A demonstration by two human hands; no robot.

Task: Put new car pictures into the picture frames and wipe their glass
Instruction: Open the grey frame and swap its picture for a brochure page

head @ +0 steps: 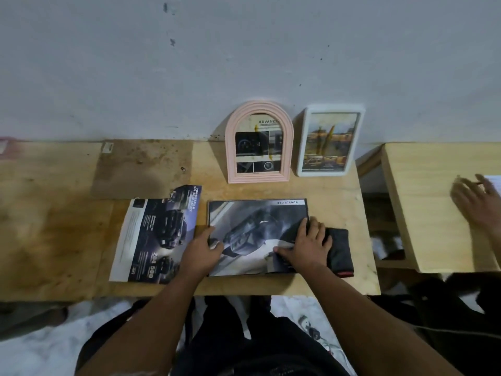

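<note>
- While I lean over the wooden table [320, 283], my left hand [202, 252] lies with its fingers loosely curled on the left edge of the rectangular picture frame [257, 237], which lies flat at the middle of the table with a car picture in it, its "DOUBLE CAB" caption upside down to me.
- My right hand [309, 245] is spread flat, palm down, half on the frame's right side and half on the dark cloth [340, 251]; it pinches nothing that I can see.
- That cloth lies folded just beside the frame's right edge, touching it, a red strip at its near end.
- A loose car brochure page [158, 237] lies just left of the frame, tilted, apart from my left hand.
- Behind, an arched pink frame [259, 143] and a white frame [329, 142] stand upright against the wall [244, 50], side by side, each holding a picture.
- Far right, another person's hand [477, 199] rests blurred on a second table [433, 213].
</note>
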